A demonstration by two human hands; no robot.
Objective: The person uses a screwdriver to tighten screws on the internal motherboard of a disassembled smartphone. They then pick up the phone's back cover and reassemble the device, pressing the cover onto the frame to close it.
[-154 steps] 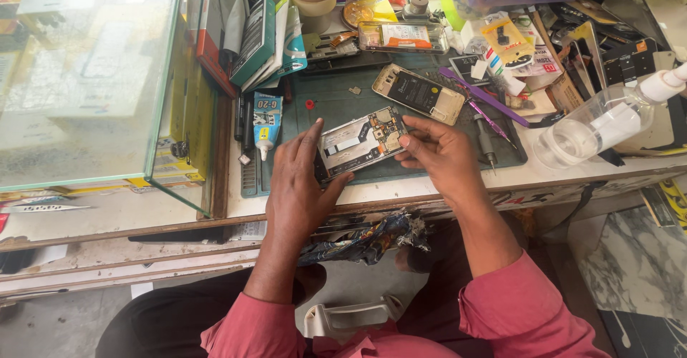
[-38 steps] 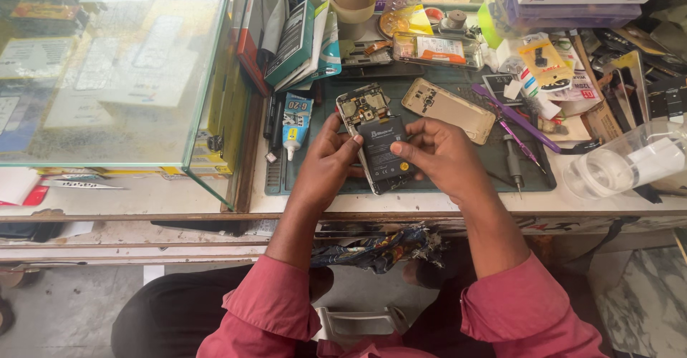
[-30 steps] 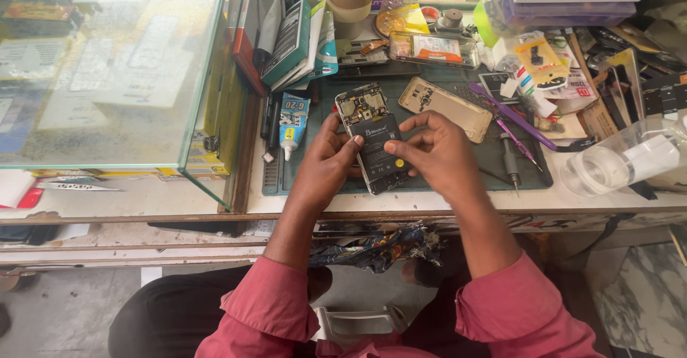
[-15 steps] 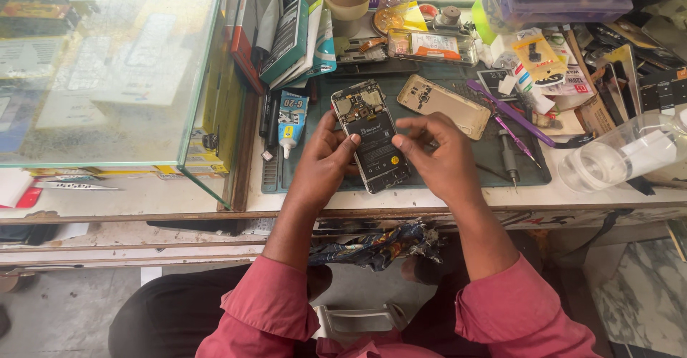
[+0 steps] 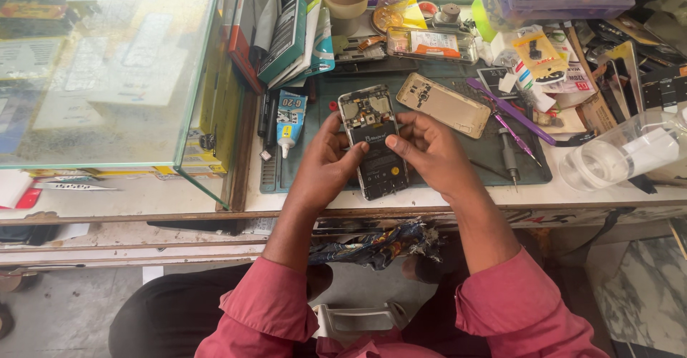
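The opened phone point(image 5: 373, 142) stands between both hands, with its back cover off and the circuit board and battery exposed. The left hand point(image 5: 325, 163) grasps its left edge, the thumb resting on the battery area. The right hand point(image 5: 429, 154) grasps the right edge, and its fingertips point(image 5: 393, 143) curl onto the inner face near the middle. The lower end of the phone lies near the front edge of the green work mat point(image 5: 436, 165), just beyond the wrists.

Several things can go wrong from here, in my judgement. The fingers press directly on bare parts, so too much force can bend the thin frame or crack the screen below, which is not visible. A fingertip can also catch a small flat cable or connector under it and tear it. Because the phone is close to the table edge, a slip of either grip can send it into the lap or to the floor.

The gold back cover point(image 5: 444, 105) lies just beyond the right fingers. A small screwdriver point(image 5: 508, 155) and purple tweezers point(image 5: 509, 110) lie to the right of that hand; a careless sweep can knock them off. The glue tube point(image 5: 290, 120) lies left of the left fingers, beside the glass case point(image 5: 107, 65).
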